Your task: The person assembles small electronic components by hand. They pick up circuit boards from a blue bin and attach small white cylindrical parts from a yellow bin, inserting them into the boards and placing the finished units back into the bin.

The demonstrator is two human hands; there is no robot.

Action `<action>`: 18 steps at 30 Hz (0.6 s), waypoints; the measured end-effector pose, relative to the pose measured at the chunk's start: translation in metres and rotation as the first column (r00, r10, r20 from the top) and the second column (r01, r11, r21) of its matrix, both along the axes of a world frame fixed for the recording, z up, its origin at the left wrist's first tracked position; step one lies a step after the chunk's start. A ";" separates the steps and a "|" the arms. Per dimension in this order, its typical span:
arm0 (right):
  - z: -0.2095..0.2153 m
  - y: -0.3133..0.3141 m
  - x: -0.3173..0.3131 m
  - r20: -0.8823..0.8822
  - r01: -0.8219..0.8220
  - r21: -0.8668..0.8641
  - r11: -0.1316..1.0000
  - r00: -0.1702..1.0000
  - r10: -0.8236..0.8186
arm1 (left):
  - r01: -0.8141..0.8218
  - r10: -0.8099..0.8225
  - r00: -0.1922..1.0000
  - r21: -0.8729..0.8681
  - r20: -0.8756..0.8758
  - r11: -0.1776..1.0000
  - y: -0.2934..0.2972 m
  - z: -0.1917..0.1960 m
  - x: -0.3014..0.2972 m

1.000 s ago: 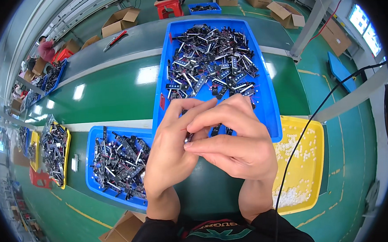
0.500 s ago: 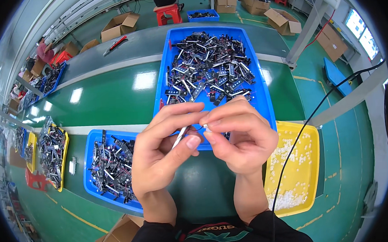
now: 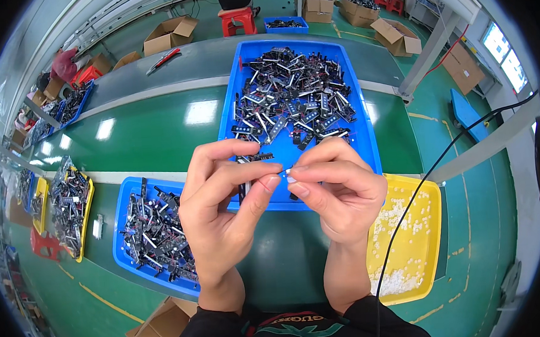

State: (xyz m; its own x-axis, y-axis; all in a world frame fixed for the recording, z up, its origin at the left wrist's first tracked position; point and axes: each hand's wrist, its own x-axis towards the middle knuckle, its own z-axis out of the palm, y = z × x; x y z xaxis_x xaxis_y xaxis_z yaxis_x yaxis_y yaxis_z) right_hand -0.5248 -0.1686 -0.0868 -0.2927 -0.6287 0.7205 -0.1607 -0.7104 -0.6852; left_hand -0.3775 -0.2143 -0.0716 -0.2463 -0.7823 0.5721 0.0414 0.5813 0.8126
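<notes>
My left hand is closed in a pinch over the lower end of the large blue tray. A thin red wire shows at its thumb and index fingertip; the rest of the wired part is mostly hidden by the fingers. Facing it, my right hand pinches a small white plastic piece between thumb and index finger. The two sets of fingertips nearly meet. Beyond them, a heap of small black and silver electronic modules with wires fills much of the blue tray.
A smaller blue tray of similar modules stands left, a yellow tray of small white pieces right. A black cable hangs across the right side. A red-handled tool lies on the far ledge. Cardboard boxes stand beyond.
My left fingers have shifted to pinch close to the white piece. The white strip that showed in my left hand is no longer visible. My right hand keeps its pinch.
</notes>
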 end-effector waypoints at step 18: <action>-0.007 0.002 -0.003 0.203 -0.287 0.081 0.955 0.942 0.266 | 0.031 -0.001 0.992 -0.228 0.128 0.973 -0.005 -0.001 0.001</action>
State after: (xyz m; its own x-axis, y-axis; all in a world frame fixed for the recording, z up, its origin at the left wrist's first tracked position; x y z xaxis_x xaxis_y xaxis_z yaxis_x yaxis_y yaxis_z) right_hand -0.5280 -0.1669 -0.0934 -0.2200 -0.7751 0.5923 0.1705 -0.6284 -0.7590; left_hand -0.3762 -0.2194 -0.0722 -0.3393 -0.6296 0.6989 -0.0419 0.7524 0.6574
